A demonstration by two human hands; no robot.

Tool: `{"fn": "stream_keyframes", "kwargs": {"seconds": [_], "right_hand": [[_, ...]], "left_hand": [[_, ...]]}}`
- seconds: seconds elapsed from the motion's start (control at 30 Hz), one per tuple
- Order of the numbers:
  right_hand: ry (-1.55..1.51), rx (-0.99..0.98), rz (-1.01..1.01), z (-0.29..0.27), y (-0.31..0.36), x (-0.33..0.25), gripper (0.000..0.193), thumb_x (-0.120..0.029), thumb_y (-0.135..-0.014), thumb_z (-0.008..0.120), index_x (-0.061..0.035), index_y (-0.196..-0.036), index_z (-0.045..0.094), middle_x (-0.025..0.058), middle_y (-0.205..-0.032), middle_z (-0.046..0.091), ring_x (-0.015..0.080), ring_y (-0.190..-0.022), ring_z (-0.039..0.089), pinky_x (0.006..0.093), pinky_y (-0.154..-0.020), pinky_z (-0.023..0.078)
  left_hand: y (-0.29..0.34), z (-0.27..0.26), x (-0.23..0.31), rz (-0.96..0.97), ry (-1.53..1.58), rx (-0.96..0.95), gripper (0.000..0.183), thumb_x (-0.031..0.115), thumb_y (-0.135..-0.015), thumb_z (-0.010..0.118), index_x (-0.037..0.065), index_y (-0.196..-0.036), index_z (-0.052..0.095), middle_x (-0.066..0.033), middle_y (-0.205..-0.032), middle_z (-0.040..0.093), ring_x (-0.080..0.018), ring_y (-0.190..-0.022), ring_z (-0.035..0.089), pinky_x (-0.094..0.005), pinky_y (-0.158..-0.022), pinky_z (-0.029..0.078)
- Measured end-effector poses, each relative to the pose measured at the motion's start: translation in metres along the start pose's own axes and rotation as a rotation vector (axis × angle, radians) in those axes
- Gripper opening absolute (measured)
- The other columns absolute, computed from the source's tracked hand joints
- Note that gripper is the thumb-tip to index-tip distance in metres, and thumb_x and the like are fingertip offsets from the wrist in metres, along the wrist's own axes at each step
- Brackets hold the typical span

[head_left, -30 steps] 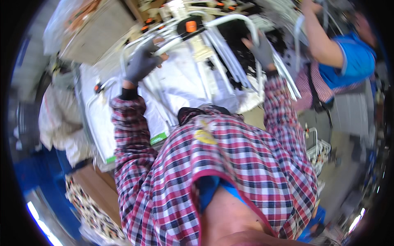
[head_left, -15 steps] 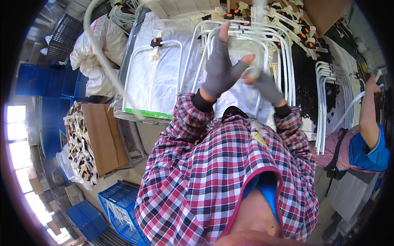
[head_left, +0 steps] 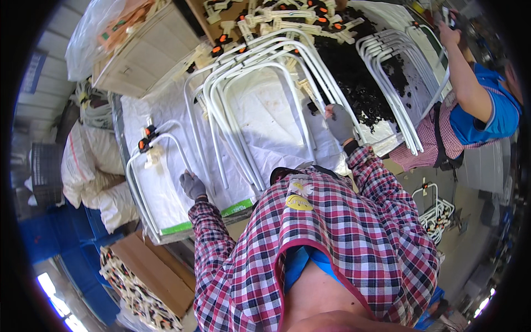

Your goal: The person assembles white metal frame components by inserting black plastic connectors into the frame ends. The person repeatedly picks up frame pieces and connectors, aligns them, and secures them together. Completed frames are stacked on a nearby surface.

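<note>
My left hand (head_left: 192, 185), in a grey fingerless glove, is closed round the lower right leg of a bent white tube frame (head_left: 178, 145). That frame lies at the table's left with a black and orange clip (head_left: 145, 143) on its top bar, overlapping another similar frame (head_left: 136, 191). My right hand (head_left: 339, 123), gloved alike, has its fingers curled at a right-side leg of the stacked white tube frames (head_left: 260, 60) in the middle. The fingertips partly hide the tube there.
Cream clips with orange parts (head_left: 276, 19) lie heaped at the back, beside a pile of small black pieces (head_left: 354, 72). Another person (head_left: 470, 102) works at the right near more white frames (head_left: 387, 77). A cardboard box (head_left: 155, 271) of clips stands at lower left.
My hands have parted from in front of my chest, left hand to the left frames, right hand to the stack's right side. A second clipped frame now lies at left. The view has turned.
</note>
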State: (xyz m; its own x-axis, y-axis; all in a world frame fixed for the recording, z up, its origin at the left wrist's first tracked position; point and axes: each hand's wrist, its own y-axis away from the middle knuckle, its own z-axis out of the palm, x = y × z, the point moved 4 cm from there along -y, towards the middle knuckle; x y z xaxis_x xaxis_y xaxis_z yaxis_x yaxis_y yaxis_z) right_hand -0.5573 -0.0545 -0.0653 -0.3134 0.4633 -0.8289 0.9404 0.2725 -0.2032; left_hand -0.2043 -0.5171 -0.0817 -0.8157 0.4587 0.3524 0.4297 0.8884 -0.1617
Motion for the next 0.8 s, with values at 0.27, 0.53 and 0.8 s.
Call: {"fn": "stream_keyframes", "kwargs": {"seconds": [0.27,0.53,0.8], "right_hand": [[0.702,0.193,0.103,-0.021,-0.015,0.003,0.057,-0.024,-0.077,0.071,-0.0162,-0.129,0.051,0.0093,-0.128,0.052,0.0312,-0.123,0.047,0.0474,-0.095,0.042],[0.733,-0.091,0.248,-0.022,-0.043,0.046,0.046,-0.025,-0.082,0.068,-0.0101,-0.12,0.047,0.0164,-0.101,0.063,0.0385,-0.086,0.068,0.0496,-0.071,0.054],[0.536,0.156,-0.066,-0.058,-0.041,-0.01,0.022,-0.026,-0.089,0.064,-0.0073,-0.099,0.058,0.0153,-0.086,0.064,0.0397,-0.076,0.063,0.0479,-0.062,0.049]], "left_hand": [[0.006,0.03,0.0,-0.149,0.091,-0.057,0.044,0.02,-0.099,0.047,-0.005,-0.134,0.05,-0.0238,-0.13,0.055,-0.0379,-0.124,0.051,-0.041,-0.106,0.04],[0.003,0.007,0.049,0.015,0.042,0.191,0.052,0.017,-0.086,0.063,-0.002,-0.132,0.05,-0.0228,-0.136,0.048,-0.0388,-0.126,0.047,-0.0416,-0.108,0.038],[-0.036,-0.061,0.216,0.675,0.346,0.324,0.054,0.009,-0.086,0.064,0.005,-0.137,0.046,-0.0219,-0.137,0.047,-0.04,-0.127,0.046,-0.0458,-0.107,0.038]]}}
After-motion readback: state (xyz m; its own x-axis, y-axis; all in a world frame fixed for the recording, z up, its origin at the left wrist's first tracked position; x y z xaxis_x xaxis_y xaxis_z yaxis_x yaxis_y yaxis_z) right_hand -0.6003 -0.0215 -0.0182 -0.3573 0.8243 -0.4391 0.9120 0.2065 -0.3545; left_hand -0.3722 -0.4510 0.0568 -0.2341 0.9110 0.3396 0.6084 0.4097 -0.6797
